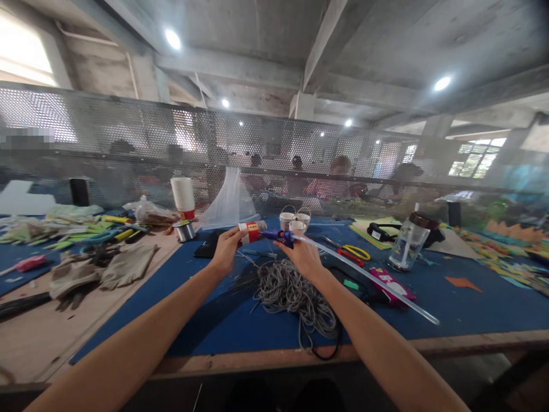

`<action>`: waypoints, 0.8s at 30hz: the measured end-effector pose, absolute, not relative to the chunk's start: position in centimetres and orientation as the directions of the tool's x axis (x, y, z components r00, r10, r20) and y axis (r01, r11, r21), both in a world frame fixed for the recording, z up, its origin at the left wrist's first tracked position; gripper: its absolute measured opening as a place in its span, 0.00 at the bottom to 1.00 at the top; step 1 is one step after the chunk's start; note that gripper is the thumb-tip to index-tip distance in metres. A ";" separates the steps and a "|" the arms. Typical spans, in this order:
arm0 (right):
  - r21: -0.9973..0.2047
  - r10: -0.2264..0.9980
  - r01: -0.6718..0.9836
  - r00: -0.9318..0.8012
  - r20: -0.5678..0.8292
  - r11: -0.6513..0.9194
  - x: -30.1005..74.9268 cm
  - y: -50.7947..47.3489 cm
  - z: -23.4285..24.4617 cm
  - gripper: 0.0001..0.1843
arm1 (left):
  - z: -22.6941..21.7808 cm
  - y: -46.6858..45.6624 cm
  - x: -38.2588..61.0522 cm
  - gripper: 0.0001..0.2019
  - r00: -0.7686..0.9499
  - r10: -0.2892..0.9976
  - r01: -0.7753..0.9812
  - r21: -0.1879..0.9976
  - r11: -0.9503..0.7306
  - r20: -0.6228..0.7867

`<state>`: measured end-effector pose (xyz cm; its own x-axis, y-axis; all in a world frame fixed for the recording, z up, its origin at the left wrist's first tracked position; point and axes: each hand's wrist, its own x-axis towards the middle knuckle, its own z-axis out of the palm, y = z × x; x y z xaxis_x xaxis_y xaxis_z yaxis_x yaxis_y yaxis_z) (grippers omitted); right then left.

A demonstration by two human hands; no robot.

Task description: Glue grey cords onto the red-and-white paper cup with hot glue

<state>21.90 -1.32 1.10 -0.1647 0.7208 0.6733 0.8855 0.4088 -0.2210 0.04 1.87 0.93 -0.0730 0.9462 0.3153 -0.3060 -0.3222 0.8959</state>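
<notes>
My left hand (228,247) is closed around a small red and white paper cup (249,233), tipped on its side. In my right hand (302,254) is a blue glue gun (281,235), its nozzle pointing left at the cup. A long clear glue stick (369,277) runs out of the gun's back toward the lower right. Below my hands lies a tangled heap of grey cord (294,294). Just behind the gun stand small white cups with thin loop handles (297,220). Whether the nozzle touches the cup I cannot tell.
Scissors with red and yellow handles (355,254) lie right of my hands, near a clear tumbler (407,246). At left are a stack of paper cups (183,194), a wire spool (185,231) and work gloves (128,266). A perforated metal screen (266,140) stands behind the table.
</notes>
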 end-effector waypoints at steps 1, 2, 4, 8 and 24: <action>-0.222 0.722 0.884 -0.166 0.672 0.411 21.9 -1.3 1.1 0.22 | 1.0 1.8 0.1 0.19 -0.069 0.947 -0.313 0.894 -0.320 0.315; -0.222 0.723 0.883 -0.170 0.669 0.413 21.9 -1.4 1.2 0.22 | 1.0 1.8 0.1 0.19 -0.067 0.947 -0.320 0.892 -0.319 0.314; -0.219 0.726 0.882 -0.177 0.665 0.416 21.9 -1.4 1.2 0.22 | 1.1 1.8 0.1 0.18 -0.072 0.947 -0.324 0.891 -0.318 0.311; -0.214 0.733 0.885 -0.184 0.655 0.413 21.9 -1.3 1.1 0.22 | 1.1 1.8 0.1 0.18 -0.085 0.946 -0.313 0.893 -0.322 0.312; -0.175 0.729 0.891 -0.215 0.650 0.420 22.0 -1.4 1.2 0.23 | 0.8 2.4 -0.1 0.18 -0.098 0.941 -0.336 0.879 -0.338 0.324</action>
<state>21.97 -1.39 1.23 -0.2154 0.7287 0.6500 0.8905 0.4197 -0.1754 -0.15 2.40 0.77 -0.0982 0.9409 0.3241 -0.3358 -0.3379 0.8792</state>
